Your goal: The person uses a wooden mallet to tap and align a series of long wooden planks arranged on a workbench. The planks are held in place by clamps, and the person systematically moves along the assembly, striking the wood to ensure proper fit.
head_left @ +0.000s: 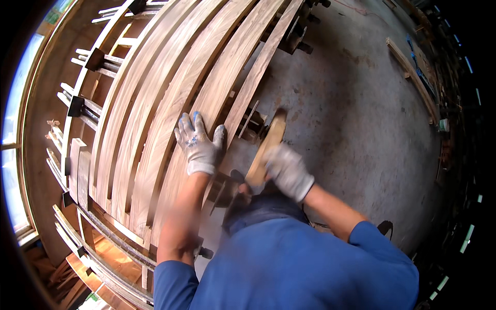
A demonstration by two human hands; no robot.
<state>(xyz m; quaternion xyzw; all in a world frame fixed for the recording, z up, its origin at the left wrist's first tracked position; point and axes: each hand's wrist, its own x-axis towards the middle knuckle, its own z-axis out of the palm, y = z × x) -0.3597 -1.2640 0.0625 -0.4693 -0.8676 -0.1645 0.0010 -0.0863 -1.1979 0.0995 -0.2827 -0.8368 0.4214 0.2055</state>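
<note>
1. Head view: pale wood slats point(181, 88) with brown grain run side by side, bar clamps point(76, 106) along their left edge. Best check, probably: slats lying flush before any force goes in.
2. Left gloved hand point(198, 147): fingers spread, palm down, gripping nothing, on the second slat from the right point(222, 82). Flat, even pressure should steady it best; fingertips are better off out of the gaps.
3. Outermost narrow slat point(261, 64) sits right of that hand, dark clamp hardware point(253, 124) just beyond. Any force here would do best square to the slat, in small doses, to avoid bruising the edge.
4. Right gloved hand point(289, 170): seems closed around a wooden block point(266, 150), which is tilted, dark-ended, right of the slats over the concrete floor point(341, 103). Firm grip, controlled swing, clear of the left thumb, would be safest.
5. Hard to see, far left: window point(15, 119) is glare.
6. Slats: far ends cut off at top; left forearm covers part of the near ends.
7. Wooden block and right hand blurred: exact tool type, finger placement and any contact with the hardware can't be told.
8. Right rim: too dark to read.
</note>
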